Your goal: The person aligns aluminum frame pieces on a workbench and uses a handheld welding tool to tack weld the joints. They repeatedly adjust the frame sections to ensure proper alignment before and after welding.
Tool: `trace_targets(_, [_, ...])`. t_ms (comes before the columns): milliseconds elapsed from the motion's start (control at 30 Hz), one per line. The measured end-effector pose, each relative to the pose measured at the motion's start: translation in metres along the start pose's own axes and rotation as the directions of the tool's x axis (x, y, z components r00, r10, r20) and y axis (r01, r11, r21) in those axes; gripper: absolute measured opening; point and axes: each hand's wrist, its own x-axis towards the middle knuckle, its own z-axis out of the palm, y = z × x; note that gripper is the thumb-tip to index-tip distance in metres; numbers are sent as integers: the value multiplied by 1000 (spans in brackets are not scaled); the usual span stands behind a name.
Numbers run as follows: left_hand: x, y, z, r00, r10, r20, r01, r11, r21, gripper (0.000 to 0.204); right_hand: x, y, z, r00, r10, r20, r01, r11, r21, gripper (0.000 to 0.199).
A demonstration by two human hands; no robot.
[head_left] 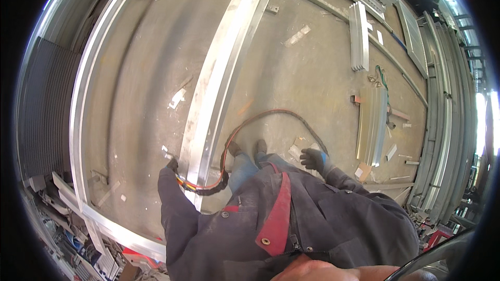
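Taking the view as a clock face, the left hand [172,165], in a dark glove, was at eight o'clock, just beside the long silver beam [229,47] that ran from twelve down past seven. Its grip looked narrow, closed about a slim tool [166,153] with a pale tip; at that size, the exact finger placement could not be told. A cable [281,111] of red and black lines left the cuff near that hand, crossed the beam, and arched up through twelve before dropping toward four o'clock. There the right hand [312,159], in a grey glove, had its fingers loosely apart and held nothing visible, near some pale scrap [298,147] on the floor [291,78]. The step in hand, as I judged it, was handling the tool and its cable alongside the metal frame, with the tool not clearly touching the beam. The next move would have called for a steady left wrist, enough slack in the cable, and care that the loop did not snag at the beam's edge or around the feet [260,147]. Stacked metal channels [371,125] lay at three o'clock, and a dark ribbed stack [49,104] stood at nine. No brand, label or writing could be read anywhere.
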Motion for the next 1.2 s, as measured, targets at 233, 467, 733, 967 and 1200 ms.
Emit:
trace_targets(233, [-4,15,11,998,-9,-54,9,1000,14,53,-13,-11,59,984,-128,-120,80,935,-346,47])
trace_targets(467, [-41,34,18,992,34,-125,-32,999,21,57,-1,-52,56,977,-203,-66,157,893,-422,52])
trace_targets(733, [-147,95,77,963,208,-170,-200,978,60,61,39,-143,30,914,-290,282,404,689,-602,46])
trace_targets(967, [-348,142,286,791,561,242,-579,815,2,65,16,-297,98,511,-480,713,857,353,-376,72])
trace_targets(1200, [-541,58,518,441,608,660,-828,559,38,51,-65,-429,175,349,-566,747,832,553,30,74])
